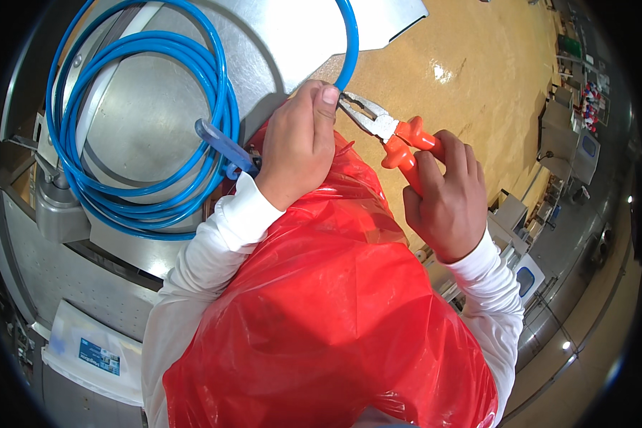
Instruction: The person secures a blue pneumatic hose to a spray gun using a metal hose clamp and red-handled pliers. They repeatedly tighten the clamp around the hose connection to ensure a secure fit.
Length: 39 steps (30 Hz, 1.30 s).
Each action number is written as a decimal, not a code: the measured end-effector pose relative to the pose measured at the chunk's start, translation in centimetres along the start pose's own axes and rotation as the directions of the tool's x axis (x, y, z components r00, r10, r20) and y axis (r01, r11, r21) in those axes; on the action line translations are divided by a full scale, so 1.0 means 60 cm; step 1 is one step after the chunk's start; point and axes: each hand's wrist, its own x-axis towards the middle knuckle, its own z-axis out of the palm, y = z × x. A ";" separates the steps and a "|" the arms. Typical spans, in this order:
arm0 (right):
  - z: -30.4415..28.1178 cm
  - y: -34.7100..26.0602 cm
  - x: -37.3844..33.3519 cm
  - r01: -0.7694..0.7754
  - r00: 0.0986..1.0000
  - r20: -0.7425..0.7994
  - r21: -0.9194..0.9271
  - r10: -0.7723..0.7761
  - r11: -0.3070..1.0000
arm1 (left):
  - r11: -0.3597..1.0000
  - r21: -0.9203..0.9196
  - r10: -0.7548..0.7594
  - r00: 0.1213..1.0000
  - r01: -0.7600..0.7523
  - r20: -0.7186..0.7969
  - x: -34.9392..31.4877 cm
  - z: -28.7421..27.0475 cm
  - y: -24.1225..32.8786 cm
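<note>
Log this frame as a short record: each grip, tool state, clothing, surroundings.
Left grip: closed on blue hose, near the thumb
Right grip: holding red-handled pliers
Tool state: jaws by the left thumb; contact with hose unclear
Clothing: red apron, white sleeves
Surroundings: blue coil over metal surface, left

Blue hose point(230, 118) coiled on metal surf. point(135, 128), pliers point(386, 128) w/ orange grips tilted, tips prob. by hose.
</note>
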 end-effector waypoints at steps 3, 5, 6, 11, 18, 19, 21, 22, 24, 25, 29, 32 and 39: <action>-0.012 0.014 0.008 -0.076 0.984 0.179 0.329 0.017 0.941 | 0.999 0.012 0.052 0.998 -0.052 -0.045 -0.003 0.007 -0.006; -0.024 0.026 0.020 -0.180 0.947 0.322 0.548 -0.007 0.817 | 0.999 -0.008 0.053 0.997 -0.054 -0.062 -0.006 0.009 -0.009; -0.028 0.035 0.029 -0.243 0.917 0.397 0.626 -0.035 0.741 | 0.999 -0.034 0.025 0.998 -0.027 -0.057 -0.006 0.008 -0.007; -0.009 0.103 0.066 -0.783 0.593 0.730 0.622 -0.340 -0.031 | 0.999 -0.038 -0.023 1.000 0.022 -0.019 -0.006 0.002 0.002; 0.053 0.122 0.061 -0.870 0.452 0.520 0.077 -0.725 -0.487 | 0.995 -0.073 -0.060 0.998 0.061 0.015 -0.007 -0.006 0.002; 0.042 0.109 0.055 -0.854 0.518 0.550 0.280 -0.656 -0.439 | 0.996 -0.072 -0.054 0.999 0.054 0.006 -0.006 -0.007 0.000; -0.002 0.110 0.047 -0.716 0.605 0.667 0.695 -0.435 0.069 | 0.993 -0.089 -0.082 0.997 0.081 -0.005 -0.004 -0.014 -0.003; -0.018 0.110 0.043 -0.549 0.683 0.654 0.754 -0.326 0.362 | 0.991 -0.098 -0.096 0.995 0.095 -0.012 -0.003 -0.016 -0.004; -0.024 0.078 0.030 -0.071 0.927 0.317 0.673 -0.200 0.736 | 0.990 -0.097 -0.105 0.994 0.102 -0.027 -0.003 -0.017 0.000; -0.023 0.061 0.026 0.045 0.971 0.188 0.472 -0.150 0.881 | 0.989 -0.098 -0.110 0.993 0.106 -0.033 -0.004 -0.016 0.001; -0.021 0.023 0.028 0.096 0.995 -0.037 0.008 -0.095 0.995 | 0.991 -0.110 -0.083 0.995 0.077 -0.055 -0.007 -0.013 -0.010; -0.016 0.010 0.029 0.089 0.991 -0.090 -0.092 -0.097 0.992 | 0.993 -0.096 -0.069 0.996 0.063 -0.064 -0.007 -0.012 -0.006; -0.014 0.005 0.026 0.082 0.994 -0.061 -0.167 -0.093 0.983 | 0.996 -0.071 -0.060 0.996 0.055 -0.061 -0.007 -0.014 -0.001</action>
